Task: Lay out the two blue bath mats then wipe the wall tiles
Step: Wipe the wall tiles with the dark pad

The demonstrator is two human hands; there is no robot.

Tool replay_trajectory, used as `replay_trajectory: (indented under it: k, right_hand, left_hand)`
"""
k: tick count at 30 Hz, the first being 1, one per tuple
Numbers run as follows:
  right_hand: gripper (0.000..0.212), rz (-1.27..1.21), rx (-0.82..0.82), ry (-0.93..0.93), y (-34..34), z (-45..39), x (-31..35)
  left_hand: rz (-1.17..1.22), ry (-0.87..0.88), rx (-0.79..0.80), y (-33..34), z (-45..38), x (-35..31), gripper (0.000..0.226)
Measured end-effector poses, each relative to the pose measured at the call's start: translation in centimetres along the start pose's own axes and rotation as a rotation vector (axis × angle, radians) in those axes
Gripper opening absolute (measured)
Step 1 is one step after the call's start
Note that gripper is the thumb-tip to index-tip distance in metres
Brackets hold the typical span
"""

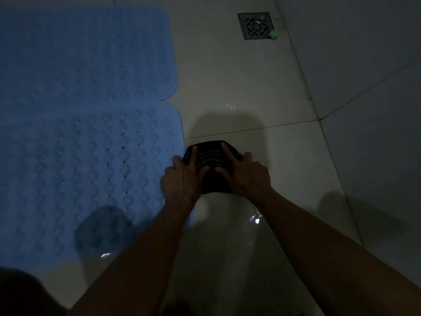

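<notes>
Blue bath mats lay flat on the pale floor tiles point(239, 87), the far mat point(79, 53) meeting the near mat point(79, 167) edge to edge. Just right of them, the left hand point(182, 179) and right hand point(247, 175) pressed spread fingers point(225, 151) on a dark cloth point(210, 160), near the floor drain point(255, 25)

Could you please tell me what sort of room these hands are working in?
Most likely a bathroom or shower area: two blue bath mats with suction cups lie on a glossy tiled floor, a floor drain sits near the tiled wall, and the floor looks wet.
</notes>
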State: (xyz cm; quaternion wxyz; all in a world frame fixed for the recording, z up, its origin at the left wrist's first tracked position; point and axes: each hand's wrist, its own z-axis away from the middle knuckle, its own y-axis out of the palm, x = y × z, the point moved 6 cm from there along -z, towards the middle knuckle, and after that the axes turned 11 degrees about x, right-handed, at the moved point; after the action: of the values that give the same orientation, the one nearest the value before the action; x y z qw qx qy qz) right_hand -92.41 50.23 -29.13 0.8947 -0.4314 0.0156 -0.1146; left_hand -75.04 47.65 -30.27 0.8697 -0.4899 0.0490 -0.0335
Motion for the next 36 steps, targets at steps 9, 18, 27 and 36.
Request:
replay_trajectory:
  k: [9,18,27,36]
  right_hand:
    - [0.075,-0.123,0.058,-0.142,3.1,2.3,-1.6]
    - [0.074,-0.039,0.070,-0.227,5.9,5.4,-3.0]
    - [0.071,-0.090,-0.068,-0.186,8.4,7.3,-3.3]
    - [0.068,-0.096,-0.173,-0.125,11.0,9.8,-2.7]
  left_hand:
    - [-0.046,-0.108,0.018,1.6,4.8,-1.5,0.073]
    - [-0.063,-0.231,0.013,4.4,10.1,-2.6,0.072]
    - [-0.020,-0.203,-0.102,6.7,12.3,-2.2,0.068]
    - [0.008,-0.148,-0.189,9.2,14.6,-0.8,0.065]
